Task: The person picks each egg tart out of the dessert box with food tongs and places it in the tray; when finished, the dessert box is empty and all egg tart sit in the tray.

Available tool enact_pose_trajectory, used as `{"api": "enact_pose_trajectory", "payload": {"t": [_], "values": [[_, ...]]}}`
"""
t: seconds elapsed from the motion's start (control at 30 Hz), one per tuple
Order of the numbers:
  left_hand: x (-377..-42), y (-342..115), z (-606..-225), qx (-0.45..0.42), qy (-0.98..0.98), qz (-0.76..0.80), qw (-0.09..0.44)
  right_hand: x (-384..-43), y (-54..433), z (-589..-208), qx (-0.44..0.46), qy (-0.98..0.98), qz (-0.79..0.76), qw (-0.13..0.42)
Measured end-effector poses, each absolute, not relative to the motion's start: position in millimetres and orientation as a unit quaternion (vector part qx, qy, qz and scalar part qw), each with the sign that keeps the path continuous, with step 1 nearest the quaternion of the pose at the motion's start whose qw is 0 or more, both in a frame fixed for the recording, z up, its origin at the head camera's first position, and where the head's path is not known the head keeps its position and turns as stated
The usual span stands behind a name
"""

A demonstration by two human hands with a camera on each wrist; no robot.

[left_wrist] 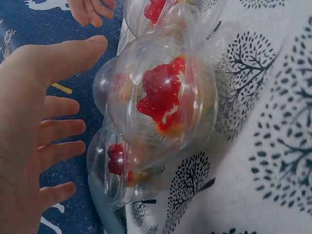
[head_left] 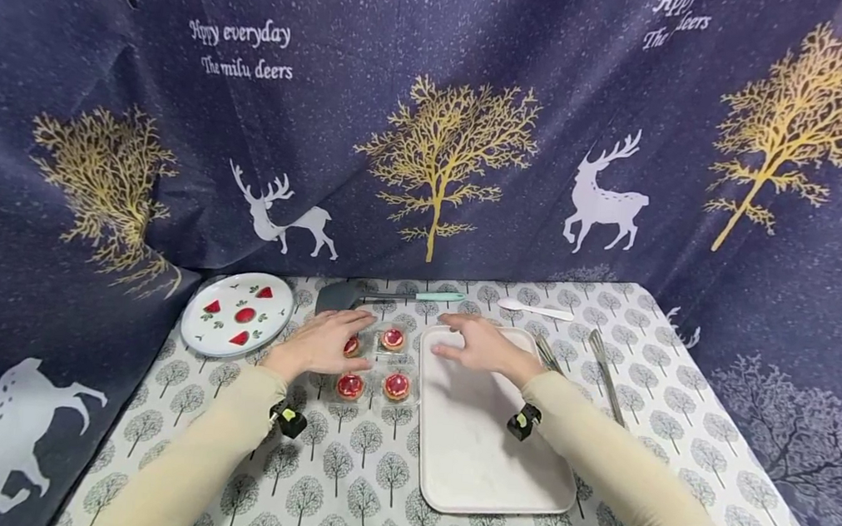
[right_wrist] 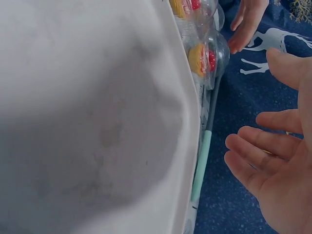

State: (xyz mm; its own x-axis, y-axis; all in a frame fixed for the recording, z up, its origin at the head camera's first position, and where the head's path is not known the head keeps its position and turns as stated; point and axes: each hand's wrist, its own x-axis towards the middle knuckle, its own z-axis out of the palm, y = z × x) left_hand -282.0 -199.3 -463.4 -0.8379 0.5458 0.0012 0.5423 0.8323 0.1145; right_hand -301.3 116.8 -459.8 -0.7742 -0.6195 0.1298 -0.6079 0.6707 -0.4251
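A clear plastic pack [head_left: 374, 365] with domed lids holds several small tarts [head_left: 397, 386] with red tops. My left hand [head_left: 327, 342] is over the pack's left side in the head view, partly hiding a back tart; its fingers are spread and grip nothing. Seen from the left wrist, one clear dome [left_wrist: 163, 92] stands beside the thumb and fingertips. My right hand [head_left: 485, 345] hovers over the back of the white tray [head_left: 495, 445], fingers loosely extended and holding nothing. The tray lies just right of the pack.
A round plate [head_left: 223, 325] with red fruit pictures sits at the back left. Behind the pack lies a spatula [head_left: 433, 296] with a mint handle, and right of it a white utensil [head_left: 537, 310]. Metal tongs [head_left: 606, 375] lie right of the tray, before a dark curtain [head_left: 328, 121].
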Motion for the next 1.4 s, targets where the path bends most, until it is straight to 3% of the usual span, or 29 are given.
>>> {"api": "enact_pose_trajectory", "payload": {"t": [0.3,0.93,1.4], "values": [[-291.4,-194.7,-464.7,0.303,0.950,0.078,-0.003,-312.5,100.7,-467.2,-0.348,0.897,-0.271,0.018],[-304.1,-187.3,-480.3,0.277,0.954,0.109,0.036,-325.2,79.0,-483.4,-0.308,0.896,-0.312,0.075],[-313.2,-182.3,-487.7,0.282,0.953,0.103,0.035,-342.4,64.1,-491.1,-0.293,0.909,-0.293,0.049]]}}
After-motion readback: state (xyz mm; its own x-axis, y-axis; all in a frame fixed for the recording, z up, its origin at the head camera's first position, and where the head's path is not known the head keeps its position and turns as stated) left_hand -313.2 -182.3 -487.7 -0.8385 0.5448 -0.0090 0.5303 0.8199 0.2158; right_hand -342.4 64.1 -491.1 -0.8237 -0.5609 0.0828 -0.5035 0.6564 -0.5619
